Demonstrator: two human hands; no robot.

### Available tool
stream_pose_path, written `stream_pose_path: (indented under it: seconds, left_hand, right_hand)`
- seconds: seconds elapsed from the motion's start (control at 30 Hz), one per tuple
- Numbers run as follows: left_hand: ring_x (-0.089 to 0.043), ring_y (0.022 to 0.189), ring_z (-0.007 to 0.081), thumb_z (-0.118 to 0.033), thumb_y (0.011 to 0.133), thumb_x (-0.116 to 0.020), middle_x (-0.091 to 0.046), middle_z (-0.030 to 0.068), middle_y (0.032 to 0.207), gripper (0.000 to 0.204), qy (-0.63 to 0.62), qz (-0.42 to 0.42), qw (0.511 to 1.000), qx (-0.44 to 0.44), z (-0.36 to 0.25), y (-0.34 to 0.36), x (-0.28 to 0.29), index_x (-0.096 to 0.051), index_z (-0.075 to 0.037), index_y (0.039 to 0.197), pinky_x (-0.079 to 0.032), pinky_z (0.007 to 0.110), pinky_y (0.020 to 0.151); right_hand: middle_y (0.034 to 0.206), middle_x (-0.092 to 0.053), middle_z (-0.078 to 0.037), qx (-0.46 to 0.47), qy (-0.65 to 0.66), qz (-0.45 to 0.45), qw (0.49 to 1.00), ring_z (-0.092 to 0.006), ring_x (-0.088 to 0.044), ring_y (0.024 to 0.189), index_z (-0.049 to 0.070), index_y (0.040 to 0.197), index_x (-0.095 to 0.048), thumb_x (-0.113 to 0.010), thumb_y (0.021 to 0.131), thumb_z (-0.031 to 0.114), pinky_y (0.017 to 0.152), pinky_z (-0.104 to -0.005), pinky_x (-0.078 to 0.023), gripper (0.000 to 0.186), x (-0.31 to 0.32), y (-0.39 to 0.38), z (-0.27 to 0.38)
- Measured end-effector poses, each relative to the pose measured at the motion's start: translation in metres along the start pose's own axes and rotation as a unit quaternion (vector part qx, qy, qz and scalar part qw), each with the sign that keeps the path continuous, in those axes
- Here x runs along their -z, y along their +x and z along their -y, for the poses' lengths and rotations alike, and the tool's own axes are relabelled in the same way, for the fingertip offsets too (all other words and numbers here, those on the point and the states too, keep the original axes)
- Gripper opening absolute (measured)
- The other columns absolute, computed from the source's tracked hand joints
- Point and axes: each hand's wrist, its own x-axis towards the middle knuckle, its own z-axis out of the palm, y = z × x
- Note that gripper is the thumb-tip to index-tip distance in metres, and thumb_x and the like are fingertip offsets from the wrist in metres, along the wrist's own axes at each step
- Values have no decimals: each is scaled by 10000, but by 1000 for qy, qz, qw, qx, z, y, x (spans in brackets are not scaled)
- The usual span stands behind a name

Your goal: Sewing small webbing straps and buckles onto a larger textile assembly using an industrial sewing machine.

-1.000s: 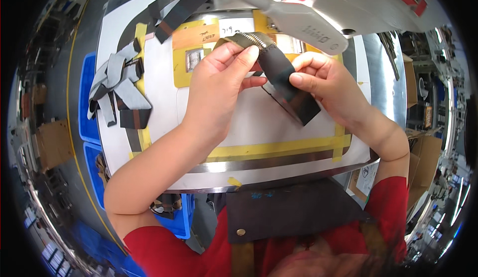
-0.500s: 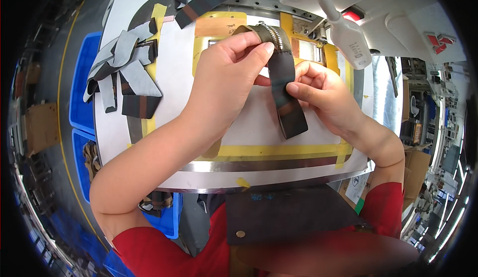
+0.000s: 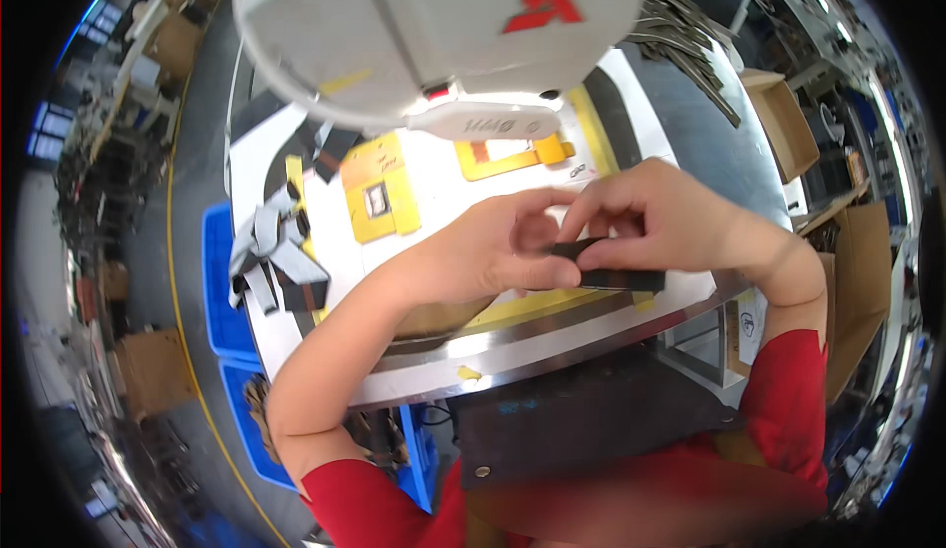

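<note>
Close together over the worktable, my left hand (image 3: 498,249) and my right hand (image 3: 655,221) both pinch a dark fabric strip (image 3: 628,280). The strip lies roughly level, its free end with a brownish band sticking out to the right below my right fingers. My fingers hide its other end, so the metal zipper seen on it earlier does not show. To the left, a loose pile of dark strips with pale grey backing (image 3: 271,242) rests on the table.
A white sewing machine head (image 3: 325,35) overhangs the far side. Yellow template plates (image 3: 363,203) lie on the white table top (image 3: 443,175). Blue bins (image 3: 229,326) stand at left, a cardboard box (image 3: 867,282) at right. More dark strips (image 3: 690,40) lie at the far right.
The view has turned. My hands have come together and closed over the strip, which hung down before and now lies about level; its zipper end has gone from sight.
</note>
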Motion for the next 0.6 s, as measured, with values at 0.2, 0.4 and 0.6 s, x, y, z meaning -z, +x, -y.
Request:
stream_pose_path:
  seconds: [0.2, 0.4, 0.6]
  left_hand:
    - [-536, 702, 71, -239, 847, -693, -604, 8, 789, 382, 22, 5, 990, 139, -17, 12, 2, -565, 11, 1107, -436, 227, 635]
    - [-575, 691, 130, -222, 835, -692, -632, 50, 805, 296, 235, -134, 956, 110, 3, 22, 8, -604, -30, 1043, -467, 272, 660]
    - [-634, 732, 181, -143, 804, -698, -653, 84, 805, 229, 345, -236, 908, 17, 21, 32, 3, -601, -34, 981, -488, 290, 691]
  right_hand:
    - [636, -508, 34, -28, 75, -42, 996, -17, -451, 564, 18, 1064, -601, -704, 777, 59, 514, -183, -352, 307, 65, -43, -45]
    - [655, -530, 26, -89, 28, -50, 994, -33, -484, 582, 15, 1057, -601, -700, 741, 44, 523, -186, -371, 332, 127, -70, -104]
    - [989, -611, -70, 117, -372, -241, 889, -281, -572, 949, 62, 1009, -629, -715, 748, 148, 843, -390, -456, 287, 77, -15, -117]
